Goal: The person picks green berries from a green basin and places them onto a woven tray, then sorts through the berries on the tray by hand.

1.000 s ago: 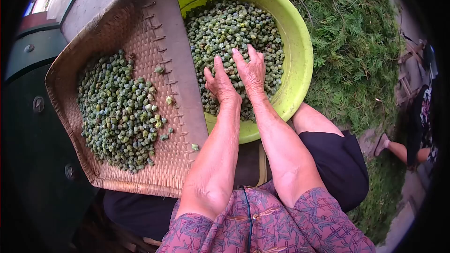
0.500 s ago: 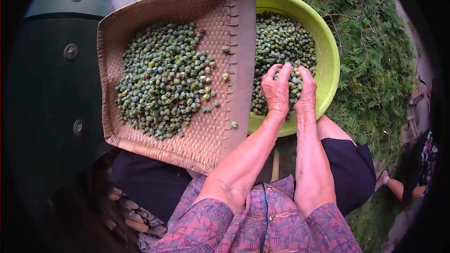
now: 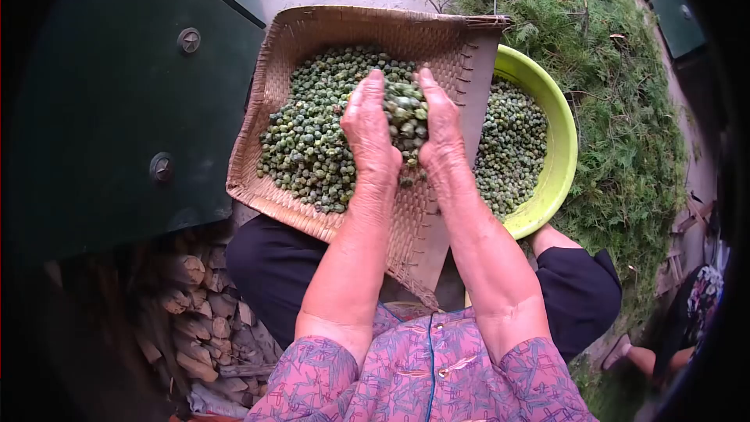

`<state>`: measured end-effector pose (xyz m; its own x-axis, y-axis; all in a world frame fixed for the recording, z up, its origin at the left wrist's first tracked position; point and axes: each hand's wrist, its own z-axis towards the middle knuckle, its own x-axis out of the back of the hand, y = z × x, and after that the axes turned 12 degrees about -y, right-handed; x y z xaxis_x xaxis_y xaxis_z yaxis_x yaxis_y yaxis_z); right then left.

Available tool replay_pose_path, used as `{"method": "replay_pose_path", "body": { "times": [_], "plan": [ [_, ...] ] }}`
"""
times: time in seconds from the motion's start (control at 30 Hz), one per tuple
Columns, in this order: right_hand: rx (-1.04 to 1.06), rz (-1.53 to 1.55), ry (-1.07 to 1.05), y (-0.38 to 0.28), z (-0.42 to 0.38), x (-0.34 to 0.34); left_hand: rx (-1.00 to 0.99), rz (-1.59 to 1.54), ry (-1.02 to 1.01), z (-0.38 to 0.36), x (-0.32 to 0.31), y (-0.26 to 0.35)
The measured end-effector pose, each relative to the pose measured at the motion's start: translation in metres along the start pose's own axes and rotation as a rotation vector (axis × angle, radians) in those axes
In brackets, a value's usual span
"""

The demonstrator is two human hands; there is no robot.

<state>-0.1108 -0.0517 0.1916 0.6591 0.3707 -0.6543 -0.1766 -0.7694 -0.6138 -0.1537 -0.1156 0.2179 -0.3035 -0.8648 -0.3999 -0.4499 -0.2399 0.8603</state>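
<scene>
My left hand [image 3: 369, 129] and my right hand [image 3: 443, 126] are cupped with palms facing. Between them is a handful of small, round, green seed cones [image 3: 406, 113], slightly blurred, a few showing below near the wrists. Both hands are over the woven wicker scoop basket [image 3: 275, 55], which rests across my lap. Inside it a broad heap of cones [image 3: 308, 148] spreads left of my hands. The lime-green basin [image 3: 569, 129] stands to the right, partly covered by the basket's flat edge strip. More cones [image 3: 512, 141] lie in it.
Cut evergreen branches [image 3: 617, 133] cover the ground at right. A dark green metal door [image 3: 117, 109] with round studs rises at left, above stacked firewood [image 3: 203, 320]. Another person's leg [image 3: 642, 358] shows at lower right.
My hands have moved left from the basin to over the basket, carrying a scooped handful of cones. The view has shifted too, so basket and basin appear lower and farther right.
</scene>
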Motion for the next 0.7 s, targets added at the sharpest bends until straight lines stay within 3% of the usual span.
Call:
{"method": "replay_pose_path", "body": {
  "times": [0.03,0.07,0.1,0.13,0.17,0.2,0.3,0.43,0.57,0.63,0.7],
  "plan": [
    [-0.055,0.084,-0.191,0.011,0.016,-0.013,-0.041,0.001,0.008,0.021,0.024,0.009],
    [-0.026,0.031,-0.272,0.028,0.038,-0.019,-0.031,-0.003,0.008,0.030,0.036,0.029],
    [-0.020,0.189,-0.353,0.014,0.022,-0.045,-0.047,-0.032,0.068,0.044,0.051,0.038],
    [-0.044,0.120,-0.307,0.005,0.014,-0.058,-0.103,-0.030,0.058,0.054,0.067,0.045],
    [-0.067,0.052,-0.259,0.001,0.010,-0.065,0.003,0.045,0.181,0.040,0.061,0.066],
    [-0.022,0.019,-0.364,-0.001,0.008,-0.064,0.003,0.016,0.234,0.043,0.066,0.069],
    [0.075,-0.087,-0.397,-0.011,-0.007,-0.046,-0.016,-0.062,0.295,0.043,0.078,0.063],
    [0.345,-0.222,-0.132,-0.019,-0.013,0.017,-0.146,0.024,0.314,0.030,0.073,0.031],
    [0.536,-0.269,0.220,-0.043,-0.012,0.111,-0.274,0.209,0.258,0.003,0.026,0.000],
    [0.562,-0.323,0.374,-0.046,-0.002,0.170,-0.249,0.215,0.159,-0.009,-0.002,-0.017],
    [0.409,-0.513,0.498,-0.049,0.004,0.219,-0.192,0.206,0.025,-0.026,-0.035,-0.040]
  ]
}}
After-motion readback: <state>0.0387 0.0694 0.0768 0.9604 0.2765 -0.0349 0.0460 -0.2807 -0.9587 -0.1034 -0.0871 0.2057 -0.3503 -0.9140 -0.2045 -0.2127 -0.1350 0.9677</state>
